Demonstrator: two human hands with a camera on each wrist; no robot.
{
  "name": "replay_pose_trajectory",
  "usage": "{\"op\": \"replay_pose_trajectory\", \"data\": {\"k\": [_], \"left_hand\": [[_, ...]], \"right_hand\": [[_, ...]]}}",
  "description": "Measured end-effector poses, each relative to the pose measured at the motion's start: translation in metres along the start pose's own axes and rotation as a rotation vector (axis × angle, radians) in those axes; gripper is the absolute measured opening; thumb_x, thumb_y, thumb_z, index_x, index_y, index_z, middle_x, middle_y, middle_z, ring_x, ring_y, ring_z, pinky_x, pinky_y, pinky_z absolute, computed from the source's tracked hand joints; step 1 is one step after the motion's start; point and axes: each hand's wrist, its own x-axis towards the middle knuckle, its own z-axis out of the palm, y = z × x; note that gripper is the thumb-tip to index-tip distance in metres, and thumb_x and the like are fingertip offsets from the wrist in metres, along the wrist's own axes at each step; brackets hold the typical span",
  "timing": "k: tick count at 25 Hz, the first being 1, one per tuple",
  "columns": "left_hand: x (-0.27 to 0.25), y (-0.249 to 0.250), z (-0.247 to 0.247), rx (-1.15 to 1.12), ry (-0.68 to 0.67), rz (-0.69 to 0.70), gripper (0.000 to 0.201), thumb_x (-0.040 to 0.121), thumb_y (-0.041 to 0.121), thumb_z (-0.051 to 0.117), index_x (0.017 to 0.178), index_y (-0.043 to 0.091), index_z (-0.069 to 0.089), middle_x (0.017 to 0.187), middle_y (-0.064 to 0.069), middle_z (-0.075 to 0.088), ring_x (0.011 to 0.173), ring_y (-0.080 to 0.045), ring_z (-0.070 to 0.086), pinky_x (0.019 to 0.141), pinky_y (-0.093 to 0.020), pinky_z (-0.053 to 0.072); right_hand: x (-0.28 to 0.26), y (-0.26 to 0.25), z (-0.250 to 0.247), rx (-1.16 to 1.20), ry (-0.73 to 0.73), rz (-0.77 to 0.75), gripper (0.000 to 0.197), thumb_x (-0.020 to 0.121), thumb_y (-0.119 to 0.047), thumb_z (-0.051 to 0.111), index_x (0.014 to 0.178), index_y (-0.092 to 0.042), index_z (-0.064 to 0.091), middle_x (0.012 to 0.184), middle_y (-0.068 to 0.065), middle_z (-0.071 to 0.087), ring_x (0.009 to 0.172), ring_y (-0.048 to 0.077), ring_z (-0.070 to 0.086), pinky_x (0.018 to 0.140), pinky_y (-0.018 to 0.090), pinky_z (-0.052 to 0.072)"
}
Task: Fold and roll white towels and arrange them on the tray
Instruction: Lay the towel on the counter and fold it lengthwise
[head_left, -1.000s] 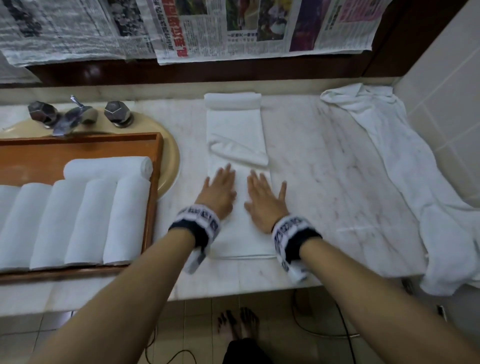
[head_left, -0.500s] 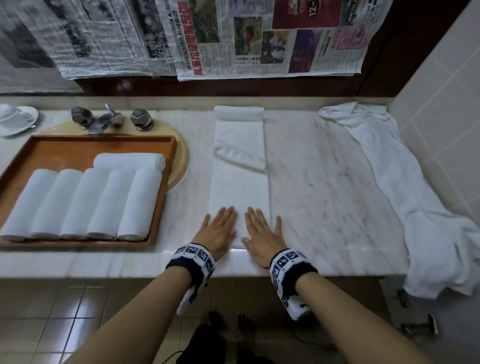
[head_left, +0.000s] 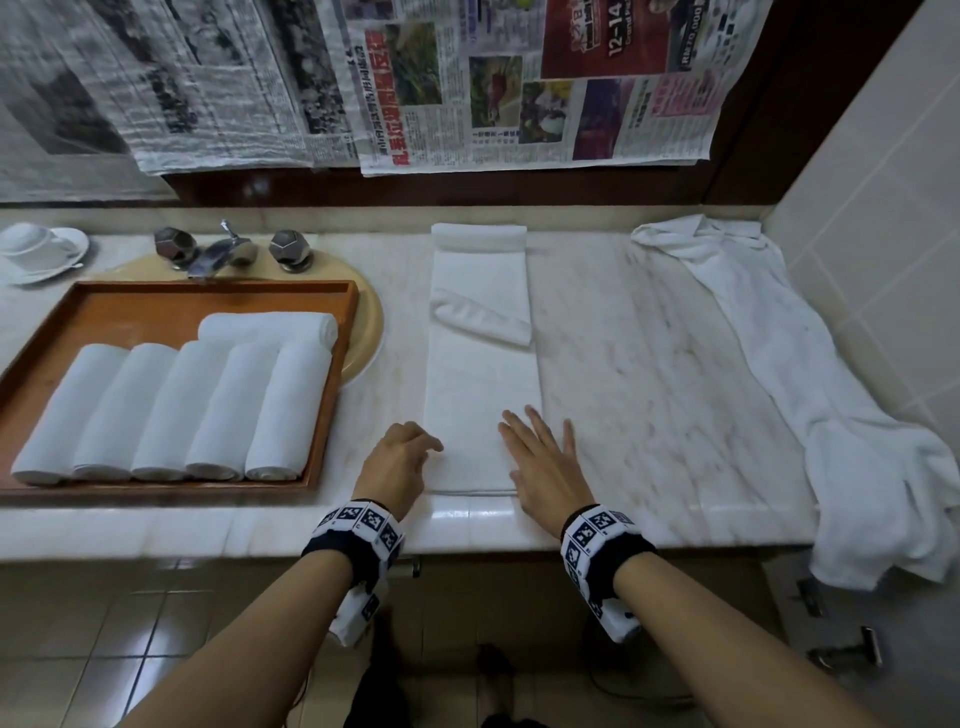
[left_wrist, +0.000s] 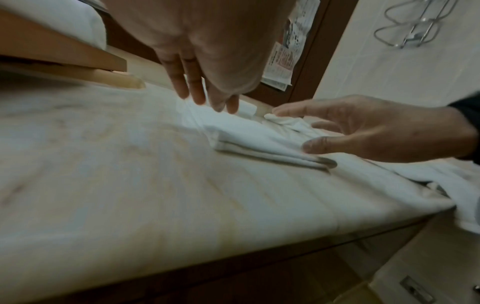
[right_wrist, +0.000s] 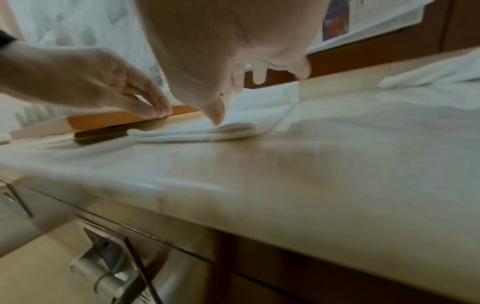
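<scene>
A marble bench runs across the head view, backed by sheets of newspaper hanging on the wall. Along its right side a loose white towel lies crumpled and spills over the front edge. On the left a wooden tray sits partly over a round basin, and carries five rolled towels lying side by side, with a sixth roll laid crosswise behind them. In the middle of the bench a folded towel stretches as a long narrow strip from the back wall to near the front edge; one corner is turned over partway along it and its far end is folded back. The right hand lies flat on the near right corner of the strip, fingers straight and spread, gripping nothing. The left hand is at the near left edge, fingers curled downward and bunched at the cloth's border; whether they actually pinch it cannot be told. A tap with two knobs stands behind the basin, and a cup on a saucer rests at the far left
</scene>
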Motion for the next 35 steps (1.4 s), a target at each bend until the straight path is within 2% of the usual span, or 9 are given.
{"op": "replay_pose_trajectory", "data": {"k": [2, 5, 8, 10, 14, 19, 26, 30, 35], "left_hand": [[-0.006, 0.004, -0.003, -0.051, -0.081, 0.019, 0.014, 0.085, 0.009, 0.068, 0.095, 0.015, 0.074, 0.093, 0.0, 0.065, 0.089, -0.019, 0.06, 0.077, -0.032, 0.051], [-0.016, 0.009, -0.003, -0.008, -0.249, 0.015, 0.029, 0.079, 0.034, 0.072, 0.103, 0.018, 0.073, 0.1, 0.004, 0.064, 0.094, -0.014, 0.056, 0.083, -0.029, 0.049], [-0.018, 0.008, 0.0, 0.014, -0.192, 0.02, 0.02, 0.08, 0.021, 0.07, 0.097, 0.011, 0.074, 0.099, -0.003, 0.066, 0.093, -0.021, 0.06, 0.079, -0.033, 0.051], [-0.016, 0.008, 0.002, 0.019, -0.189, 0.013, 0.015, 0.083, 0.014, 0.067, 0.093, 0.008, 0.074, 0.098, -0.005, 0.066, 0.091, -0.024, 0.06, 0.078, -0.035, 0.051], [-0.016, 0.001, 0.005, -0.012, -0.192, 0.026, 0.012, 0.086, 0.01, 0.064, 0.094, 0.004, 0.071, 0.098, -0.008, 0.062, 0.089, -0.024, 0.058, 0.076, -0.025, 0.042], [-0.017, -0.003, 0.002, -0.049, -0.237, -0.005, 0.015, 0.092, 0.012, 0.059, 0.103, 0.004, 0.067, 0.099, -0.008, 0.059, 0.089, -0.023, 0.054, 0.079, -0.024, 0.039], [-0.013, 0.001, -0.006, -0.095, -0.247, -0.102, 0.006, 0.092, 0.016, 0.059, 0.094, 0.01, 0.057, 0.083, 0.003, 0.057, 0.072, -0.017, 0.051, 0.063, -0.023, 0.033], [-0.008, 0.001, -0.007, -0.079, -0.243, -0.17, 0.008, 0.09, 0.018, 0.062, 0.092, 0.01, 0.064, 0.087, 0.0, 0.064, 0.077, -0.017, 0.055, 0.069, -0.022, 0.038], [-0.001, 0.008, -0.012, -0.05, -0.266, -0.228, 0.012, 0.091, 0.019, 0.062, 0.093, 0.01, 0.069, 0.091, -0.003, 0.069, 0.086, -0.02, 0.061, 0.08, -0.029, 0.05]], "right_hand": [[-0.003, -0.005, 0.003, 0.156, 0.105, -0.11, 0.04, 0.09, -0.025, 0.061, 0.129, -0.016, 0.055, 0.133, 0.0, 0.053, 0.125, 0.019, 0.043, 0.102, 0.041, 0.041], [-0.012, -0.002, 0.009, 0.238, 0.048, -0.062, 0.025, 0.084, -0.031, 0.067, 0.106, -0.017, 0.066, 0.106, -0.005, 0.06, 0.102, 0.014, 0.052, 0.083, 0.027, 0.045], [-0.016, 0.01, 0.01, 0.245, 0.111, 0.005, 0.015, 0.084, -0.02, 0.066, 0.098, -0.016, 0.07, 0.097, -0.004, 0.064, 0.095, 0.015, 0.057, 0.078, 0.031, 0.051], [-0.017, 0.014, 0.007, 0.236, 0.133, 0.032, 0.016, 0.083, -0.015, 0.063, 0.097, -0.016, 0.072, 0.095, -0.005, 0.066, 0.092, 0.014, 0.058, 0.078, 0.031, 0.051], [-0.019, 0.023, 0.003, 0.278, 0.117, 0.101, 0.019, 0.089, -0.017, 0.058, 0.101, -0.019, 0.073, 0.099, -0.009, 0.068, 0.094, 0.011, 0.054, 0.083, 0.026, 0.047], [-0.017, 0.026, 0.0, 0.265, 0.063, 0.137, 0.022, 0.098, -0.02, 0.051, 0.108, -0.018, 0.07, 0.105, -0.004, 0.067, 0.1, 0.017, 0.053, 0.086, 0.033, 0.047], [-0.016, 0.022, -0.009, 0.307, 0.029, 0.242, 0.01, 0.094, -0.015, 0.053, 0.1, -0.021, 0.059, 0.093, 0.001, 0.061, 0.089, 0.02, 0.054, 0.075, 0.031, 0.046], [-0.013, 0.021, -0.013, 0.307, 0.025, 0.254, 0.014, 0.093, -0.009, 0.051, 0.093, -0.018, 0.061, 0.086, 0.001, 0.064, 0.085, 0.019, 0.053, 0.073, 0.035, 0.05], [-0.006, 0.016, -0.017, 0.299, 0.015, 0.312, 0.019, 0.09, -0.006, 0.05, 0.087, -0.016, 0.066, 0.084, 0.002, 0.066, 0.08, 0.02, 0.059, 0.07, 0.032, 0.052]]}}
